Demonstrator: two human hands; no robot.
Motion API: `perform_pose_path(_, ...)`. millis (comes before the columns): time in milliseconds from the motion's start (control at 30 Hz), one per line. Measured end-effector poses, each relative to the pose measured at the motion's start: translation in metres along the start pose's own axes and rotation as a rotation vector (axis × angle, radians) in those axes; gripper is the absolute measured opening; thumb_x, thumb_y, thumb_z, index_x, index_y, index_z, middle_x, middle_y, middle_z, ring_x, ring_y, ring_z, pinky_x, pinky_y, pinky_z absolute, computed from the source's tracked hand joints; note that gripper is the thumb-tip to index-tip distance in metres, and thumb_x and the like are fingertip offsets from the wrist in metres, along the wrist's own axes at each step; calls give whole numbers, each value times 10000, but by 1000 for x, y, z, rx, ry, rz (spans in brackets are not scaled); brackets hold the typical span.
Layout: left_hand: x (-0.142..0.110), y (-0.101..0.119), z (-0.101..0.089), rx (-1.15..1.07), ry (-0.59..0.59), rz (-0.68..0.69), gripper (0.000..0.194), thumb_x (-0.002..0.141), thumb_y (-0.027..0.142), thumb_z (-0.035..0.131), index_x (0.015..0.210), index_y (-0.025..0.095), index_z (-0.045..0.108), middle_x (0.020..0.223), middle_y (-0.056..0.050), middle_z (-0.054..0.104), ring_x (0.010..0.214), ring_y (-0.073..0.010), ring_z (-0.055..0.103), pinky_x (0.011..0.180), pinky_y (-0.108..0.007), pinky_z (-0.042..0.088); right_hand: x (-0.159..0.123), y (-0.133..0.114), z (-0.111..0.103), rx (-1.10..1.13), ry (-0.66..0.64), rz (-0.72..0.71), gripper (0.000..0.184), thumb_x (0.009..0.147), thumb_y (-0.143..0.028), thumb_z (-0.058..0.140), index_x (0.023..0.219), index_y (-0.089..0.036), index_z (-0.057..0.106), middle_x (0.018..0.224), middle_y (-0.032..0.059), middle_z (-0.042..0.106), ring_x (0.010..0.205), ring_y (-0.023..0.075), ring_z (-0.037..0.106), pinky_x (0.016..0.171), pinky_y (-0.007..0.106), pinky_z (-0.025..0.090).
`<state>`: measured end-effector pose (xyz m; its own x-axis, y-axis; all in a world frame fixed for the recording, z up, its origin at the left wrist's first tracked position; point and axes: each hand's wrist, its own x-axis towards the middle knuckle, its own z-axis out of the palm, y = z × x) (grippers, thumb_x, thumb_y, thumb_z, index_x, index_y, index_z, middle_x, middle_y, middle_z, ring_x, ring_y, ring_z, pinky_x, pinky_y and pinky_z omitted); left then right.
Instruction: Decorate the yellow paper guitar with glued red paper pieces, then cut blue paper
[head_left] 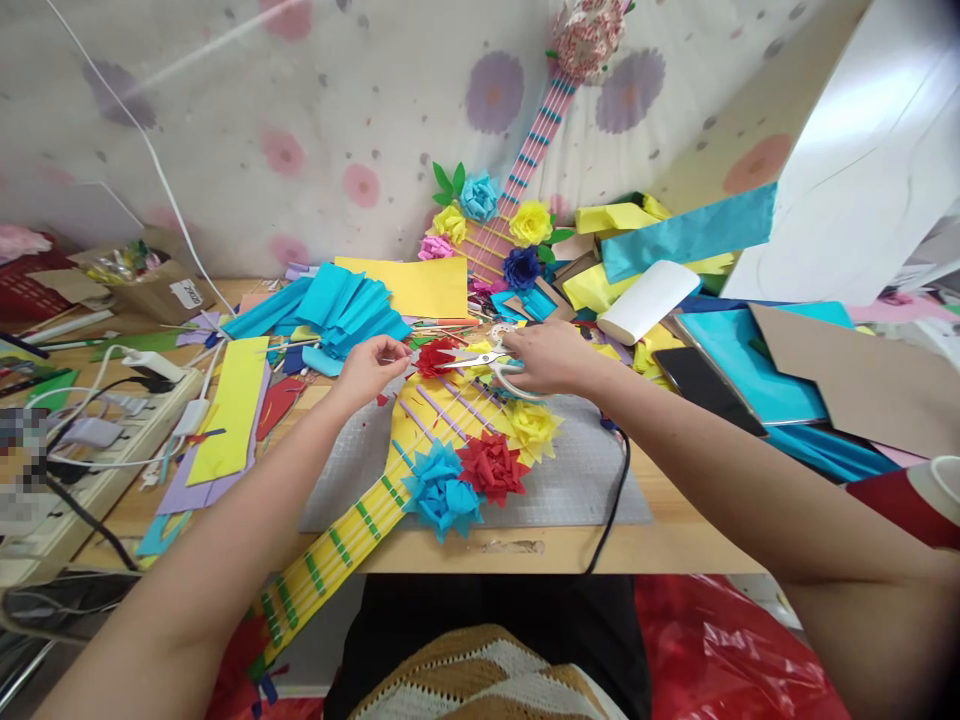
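A pair of scissors (468,361) with pale handles is in my right hand (549,357), blades pointing left over a small red paper flower (435,357). My left hand (375,366) is closed in a pinch just left of that flower; what its fingertips hold is too small to make out. Beneath lies a yellow paper guitar (420,415) with lilac strips, white strings and green bands along its neck. A blue paper flower (442,488), a larger red flower (493,467) and a yellow flower (532,430) sit on the guitar's body.
A grey cutting mat (585,490) lies under the guitar. Blue crepe paper (349,315) and yellow sheets (234,410) are at left, beside a power strip (97,490). At right are a phone (709,390), cardboard (862,370) and a red cup (904,500). A pink guitar (517,190) leans behind.
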<state>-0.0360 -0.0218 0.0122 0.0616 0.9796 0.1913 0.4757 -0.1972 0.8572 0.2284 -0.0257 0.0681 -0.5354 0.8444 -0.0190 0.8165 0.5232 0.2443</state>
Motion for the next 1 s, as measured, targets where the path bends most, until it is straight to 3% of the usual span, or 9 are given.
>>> perform_pose_path(133,1,-5,5,70,19,-17,187,650,340,606,701,176,532,656,-1,583,574,-108,503,571,-244,397,2,-2,2,-20,-21,-13,481,775,-547,404,956,-148,600,901,146,675,816,248,610,607,313,319)
perform_pose_path(333,1,-6,14,344,-52,-49,250,677,353,584,852,178,615,718,-15,629,643,-140,552,568,-239,382,5,-3,0,-26,-17,16,466,773,-536,401,945,-153,604,887,144,677,814,255,612,581,298,305)
perform_pose_path(500,4,-3,20,462,-68,-76,165,688,328,567,740,187,635,697,-21,641,640,-159,562,538,-255,342,5,-2,0,-37,-16,9,473,773,-536,397,932,-145,610,878,145,676,800,262,615,560,304,298)
perform_pose_path(600,7,-3,19,315,-63,-104,153,685,323,572,703,177,611,657,-16,615,598,-144,538,528,-251,348,4,-1,0,-39,8,8,451,770,-524,410,918,-146,606,856,136,678,786,255,619,547,297,288)
perform_pose_path(800,5,8,13,-291,-23,-239,256,612,369,679,689,157,556,725,-5,609,664,-114,556,649,-249,451,4,-1,1,-43,1,10,454,773,-526,412,932,-145,602,877,144,678,810,258,618,571,301,307)
perform_pose_path(933,4,16,12,-514,-40,-313,231,678,342,656,719,159,521,841,-40,664,795,-135,615,723,-265,463,7,-1,3,-44,-17,-14,478,778,-540,407,954,-143,607,915,154,674,838,257,614,612,314,328)
perform_pose_path(1000,6,17,12,-605,-53,-339,186,728,302,618,732,165,493,786,-34,665,780,-137,631,734,-283,473,8,-1,3,-49,-21,-22,472,778,-533,412,954,-142,609,921,153,673,841,258,615,628,321,336)
